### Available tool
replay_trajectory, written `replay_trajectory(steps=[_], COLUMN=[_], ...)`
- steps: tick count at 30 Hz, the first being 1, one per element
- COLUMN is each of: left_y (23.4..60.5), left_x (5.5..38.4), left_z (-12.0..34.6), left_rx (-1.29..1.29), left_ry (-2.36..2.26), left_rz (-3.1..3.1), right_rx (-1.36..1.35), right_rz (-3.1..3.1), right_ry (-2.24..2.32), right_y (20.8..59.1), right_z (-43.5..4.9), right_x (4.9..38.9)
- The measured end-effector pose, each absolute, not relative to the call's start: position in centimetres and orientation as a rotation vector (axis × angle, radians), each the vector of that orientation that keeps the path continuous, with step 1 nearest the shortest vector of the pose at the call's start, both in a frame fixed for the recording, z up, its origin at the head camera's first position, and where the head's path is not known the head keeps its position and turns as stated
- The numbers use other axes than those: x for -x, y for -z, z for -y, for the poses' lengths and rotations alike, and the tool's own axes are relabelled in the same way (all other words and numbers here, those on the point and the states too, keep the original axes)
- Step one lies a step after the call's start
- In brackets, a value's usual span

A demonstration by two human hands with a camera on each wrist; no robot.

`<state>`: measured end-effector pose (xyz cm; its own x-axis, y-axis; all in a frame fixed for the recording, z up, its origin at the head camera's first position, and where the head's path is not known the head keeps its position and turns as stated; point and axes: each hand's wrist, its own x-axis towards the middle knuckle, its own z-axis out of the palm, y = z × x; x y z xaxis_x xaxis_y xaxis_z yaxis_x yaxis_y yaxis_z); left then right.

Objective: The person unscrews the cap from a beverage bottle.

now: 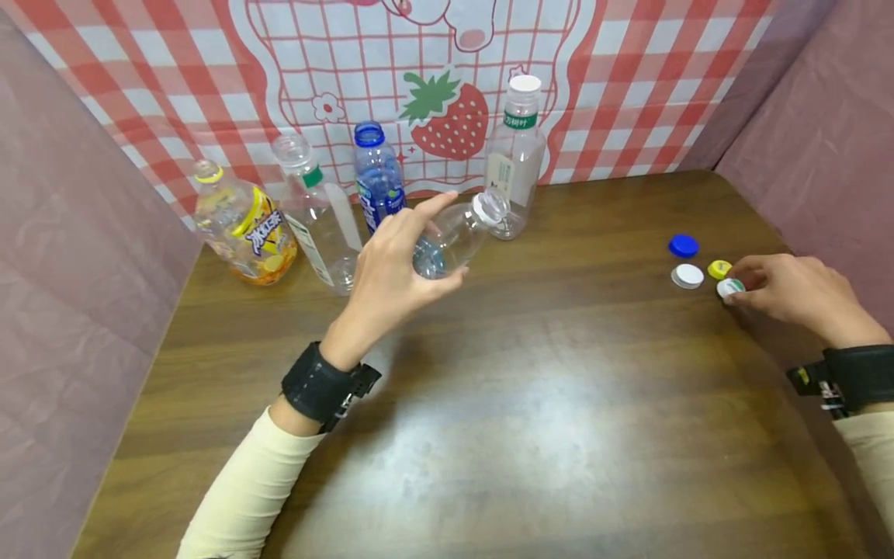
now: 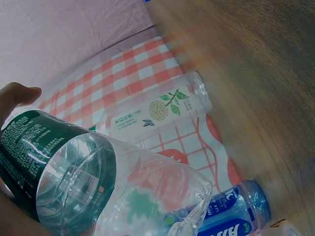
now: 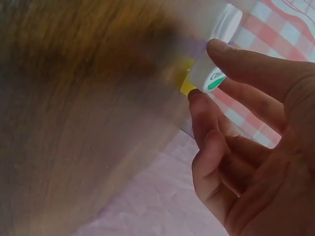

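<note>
My left hand [image 1: 391, 268] grips a clear plastic bottle [image 1: 457, 233] between thumb and fingers, tilted with its uncapped mouth to the upper right. In the left wrist view the bottle [image 2: 142, 182] shows a dark green label [image 2: 34, 147]. At the table's right side my right hand [image 1: 803, 295] pinches a white bottle cap [image 1: 730, 289] with a green mark on top; the right wrist view shows the cap [image 3: 209, 78] between thumb and fingertip. Close by lie a yellow cap [image 1: 719, 269], another white cap [image 1: 687, 276] and a blue cap [image 1: 684, 246].
Along the back stand a yellow-labelled bottle [image 1: 244, 225], a clear bottle with a green band [image 1: 321, 225], a blue bottle [image 1: 377, 171] and a tall clear bottle [image 1: 517, 155] with a white top. Behind them hangs a checked cloth [image 1: 642, 78]. The wooden table [image 1: 524, 404] spans the front.
</note>
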<state>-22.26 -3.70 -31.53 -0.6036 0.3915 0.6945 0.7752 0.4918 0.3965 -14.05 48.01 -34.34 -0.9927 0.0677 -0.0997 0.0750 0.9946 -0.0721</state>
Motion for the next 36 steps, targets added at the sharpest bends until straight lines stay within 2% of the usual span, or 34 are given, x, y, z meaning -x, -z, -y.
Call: replay_trajectory(steps=[18,26,31,36], left_y=[31.7,32.0,32.1,31.9], left_x=[22.2,22.3,22.2,22.3], left_z=[3.8,3.6,3.6,3.7], left_rx=[0.945,0.941,0.933,0.930], left_ry=[0.967,0.973,0.980,0.991], left_rz=[2.221,2.252,2.253,2.246], right_rx=[-0.090,-0.115,-0.069,0.053], right_rz=[-2.916,-2.983,-3.070,-3.163], right_ry=[0.181,0.071,0.054,0.078], right_y=[34.7,33.7,32.9,30.8], right_z=[-48.6,-48.3,-46.6,-41.9], right_x=[14.5,13.0,13.1,14.8])
